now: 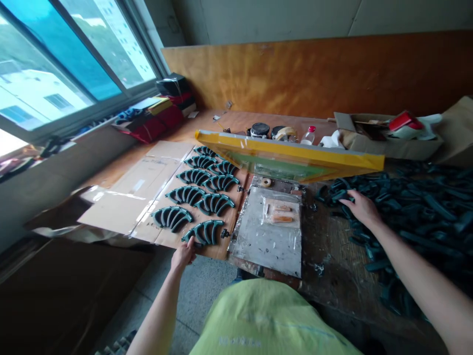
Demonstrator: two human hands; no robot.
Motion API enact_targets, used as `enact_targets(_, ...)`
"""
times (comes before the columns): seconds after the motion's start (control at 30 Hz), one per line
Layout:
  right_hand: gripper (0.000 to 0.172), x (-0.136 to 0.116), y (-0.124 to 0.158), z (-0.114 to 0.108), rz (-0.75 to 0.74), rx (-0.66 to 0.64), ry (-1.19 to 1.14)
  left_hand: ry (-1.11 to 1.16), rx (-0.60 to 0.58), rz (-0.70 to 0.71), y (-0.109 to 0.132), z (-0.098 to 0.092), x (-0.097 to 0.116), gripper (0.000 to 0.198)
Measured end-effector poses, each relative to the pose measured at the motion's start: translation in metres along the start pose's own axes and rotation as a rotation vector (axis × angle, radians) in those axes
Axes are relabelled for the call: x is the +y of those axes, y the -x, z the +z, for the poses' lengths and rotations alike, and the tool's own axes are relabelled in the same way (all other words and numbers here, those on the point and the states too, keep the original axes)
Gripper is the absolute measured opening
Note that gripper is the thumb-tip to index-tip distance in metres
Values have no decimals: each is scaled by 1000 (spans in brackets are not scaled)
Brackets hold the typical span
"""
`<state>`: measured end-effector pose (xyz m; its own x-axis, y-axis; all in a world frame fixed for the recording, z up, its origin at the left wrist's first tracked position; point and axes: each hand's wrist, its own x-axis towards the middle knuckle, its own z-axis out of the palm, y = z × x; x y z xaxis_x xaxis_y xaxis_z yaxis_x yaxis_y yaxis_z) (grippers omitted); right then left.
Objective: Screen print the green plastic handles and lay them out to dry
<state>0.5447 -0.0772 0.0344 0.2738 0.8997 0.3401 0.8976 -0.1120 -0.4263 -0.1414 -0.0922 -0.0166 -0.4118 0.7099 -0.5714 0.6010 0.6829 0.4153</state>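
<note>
Curved dark green plastic pieces lie in fan-shaped groups (172, 218) on flattened cardboard (129, 202). At the group nearest me (207, 231), my left hand (185, 254) is closed, its index fingertip on the left end piece; the other fingers are curled and partly hidden. Over on the right, my right hand (361, 208) reaches into a large heap of similar dark pieces (421, 217). Its thumb and fingers pinch one dark green curved piece (340, 195) at the heap's left edge.
Between my hands lies a grey plate (268, 241) with orange-brown strips (282, 218) on it. Behind it a yellow-edged screen frame (291, 150) stands tilted. Jars (259, 130), a red-capped bottle (309, 135) and a cardboard box (391, 145) are farther back. A window is at left.
</note>
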Motion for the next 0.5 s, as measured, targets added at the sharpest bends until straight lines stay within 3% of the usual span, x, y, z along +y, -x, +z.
enact_targets(0.1,38,-79,22,16,-160,-47,-200,-19,42,8,6,-9,3,56)
enact_targets(0.2,25,-152,45,47,-233,-103,-342,66,108,131,11,-17,30,54)
enact_targets(0.33,28,-203,61,86,-277,-183,-416,331,159,435,26,-21,111,47)
enact_targets(0.5,30,-212,65,99,-364,-244,-395,623,92,796,68,-32,227,41)
